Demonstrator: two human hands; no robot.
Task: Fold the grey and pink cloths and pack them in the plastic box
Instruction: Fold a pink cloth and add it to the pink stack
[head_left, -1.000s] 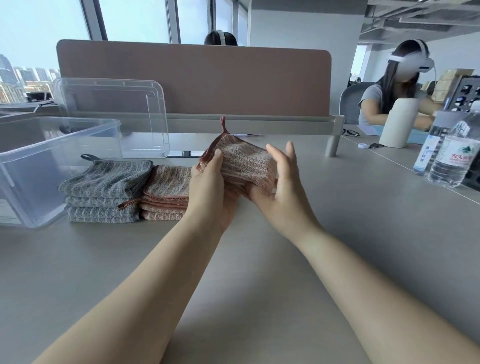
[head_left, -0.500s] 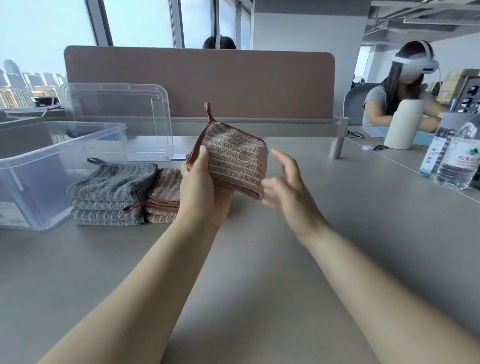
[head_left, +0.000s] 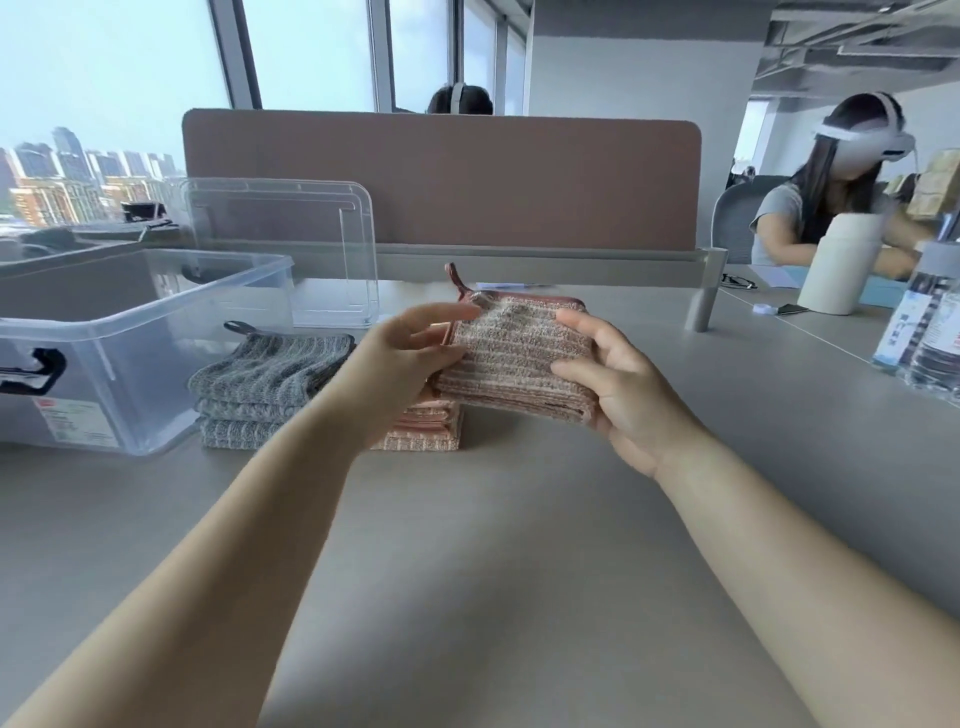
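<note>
While right hand (head_left: 623, 387) grips pink cloth (head_left: 514, 358), left hand (head_left: 410, 353) seemingly loose.

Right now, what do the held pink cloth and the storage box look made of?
Pink cloth: looks like woven or knitted textile, matte, with ribbed stripes, a bound edge and a hanging loop at one corner; fibre type cannot be told. Plastic box: clear, glossy, rigid-looking plastic; the table shows through its walls, and it has a dark latch.
</note>
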